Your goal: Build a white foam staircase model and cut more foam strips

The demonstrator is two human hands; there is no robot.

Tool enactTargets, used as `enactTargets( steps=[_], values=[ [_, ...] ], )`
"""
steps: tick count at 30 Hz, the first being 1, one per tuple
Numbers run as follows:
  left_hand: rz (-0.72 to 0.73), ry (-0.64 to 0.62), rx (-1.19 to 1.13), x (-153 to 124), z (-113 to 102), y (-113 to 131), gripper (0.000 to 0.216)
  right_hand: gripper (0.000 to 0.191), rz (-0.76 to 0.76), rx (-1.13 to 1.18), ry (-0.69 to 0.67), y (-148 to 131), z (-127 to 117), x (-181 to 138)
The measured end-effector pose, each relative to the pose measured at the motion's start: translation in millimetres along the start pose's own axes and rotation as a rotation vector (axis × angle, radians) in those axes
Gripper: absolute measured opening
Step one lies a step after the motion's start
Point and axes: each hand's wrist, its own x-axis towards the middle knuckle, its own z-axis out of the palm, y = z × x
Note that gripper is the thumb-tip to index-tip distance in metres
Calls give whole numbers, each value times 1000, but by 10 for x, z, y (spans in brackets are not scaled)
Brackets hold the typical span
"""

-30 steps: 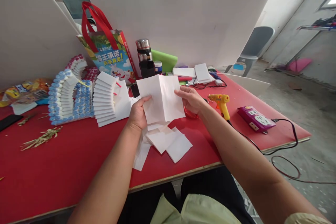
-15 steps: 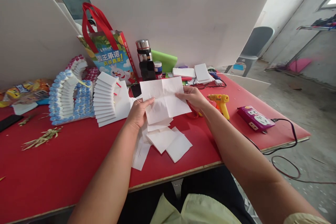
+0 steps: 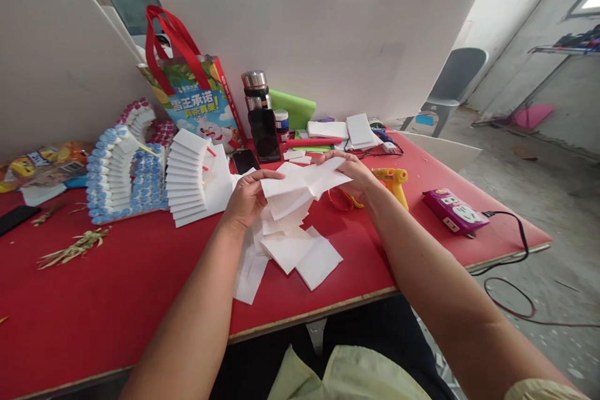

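Between my hands is a creased white paper napkin, tilted nearly flat and bent along its middle fold. My left hand pinches its left edge, thumb on top. My right hand grips the right part, its fingers curled behind the sheet. Below it on the red table lies a loose pile of folded white napkins, partly covered by the held one. Red-handled scissors and a yellow glue gun lie beside my right hand.
Left of my hands stand a fanned white stepped model and a blue-and-white one. Behind are a gift bag, a steel flask and an upright phone. A purple power strip with a cable sits at right.
The napkin was held up with its face toward me; now it is tipped flatter and bent at its crease. Small white pieces and the phone behind it have come into view.
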Motion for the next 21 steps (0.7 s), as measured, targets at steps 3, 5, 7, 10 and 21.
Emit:
enactTargets(
  steps=[3, 5, 7, 10, 21],
  values=[
    [38, 8, 26, -8, 10, 20, 13, 21, -10, 2, -32, -27, 27, -34],
    [54, 14, 33, -7, 15, 21, 12, 21, -6, 18, -45, -40, 41, -44],
    [60, 4, 28, -3, 8, 14, 12, 20, 3, 37, -57, -53, 49, -45],
    [62, -20, 15, 0, -19, 3, 13, 15, 27, 56, -47, -70, 48, -34],
    [100, -14, 244, -13, 3, -34, 20, 26, -1, -6, -39, -38, -38, -4]
  ],
)
